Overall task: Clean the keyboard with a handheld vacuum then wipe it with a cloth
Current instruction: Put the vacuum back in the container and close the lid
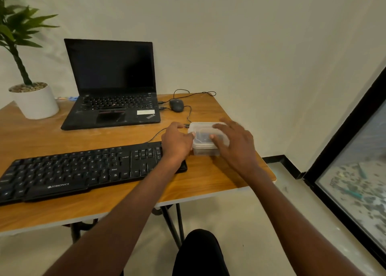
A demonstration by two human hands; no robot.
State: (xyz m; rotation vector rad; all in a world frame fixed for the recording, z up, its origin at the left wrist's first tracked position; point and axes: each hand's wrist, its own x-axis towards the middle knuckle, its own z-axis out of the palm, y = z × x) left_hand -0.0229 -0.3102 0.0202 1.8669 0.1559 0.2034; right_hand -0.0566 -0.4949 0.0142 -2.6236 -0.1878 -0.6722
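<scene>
A black Zebronics keyboard (83, 171) lies along the near left part of the wooden table (219, 177). Just right of it stands a small clear plastic box (203, 138) with a lid and something dark inside. My left hand (177, 142) holds the box's left side, with its wrist over the keyboard's number pad. My right hand (236, 142) rests on the lid with fingers spread. No vacuum and no cloth are in view.
An open black laptop (112, 83) stands behind the keyboard, with a wired mouse (176, 105) and its cables to the right. A potted plant (34, 100) sits at the far left. The table's right edge is close to the box; a glass door (355, 181) is at right.
</scene>
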